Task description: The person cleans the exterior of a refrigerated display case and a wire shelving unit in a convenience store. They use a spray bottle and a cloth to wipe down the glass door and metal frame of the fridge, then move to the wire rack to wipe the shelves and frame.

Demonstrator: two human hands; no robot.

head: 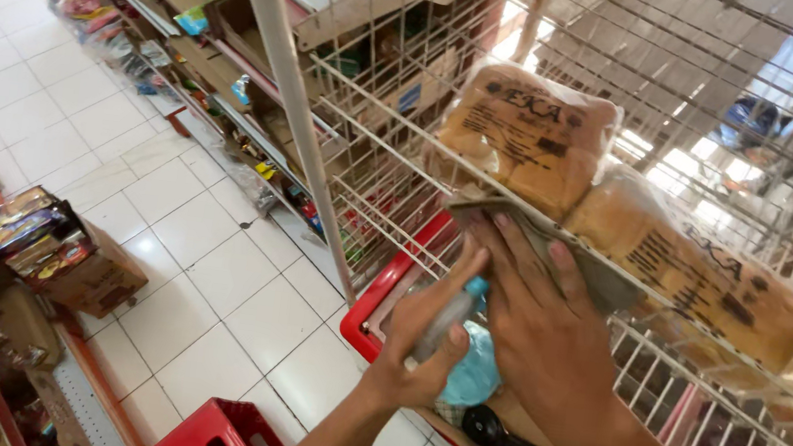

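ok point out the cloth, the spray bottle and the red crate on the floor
cloth [517, 223], head view, on the grey fold beyond the fingertips
spray bottle [474, 374], head view, on its pale blue body
red crate [219, 438], head view, on its top rim

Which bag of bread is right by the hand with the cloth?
The long bread bag lying flat on the wire shelf. The right hand presses a cloth against its end. The other bag stands higher, further back.

Red crate [214, 438], cardboard snack box [74, 259], white floor tiles [214, 231].
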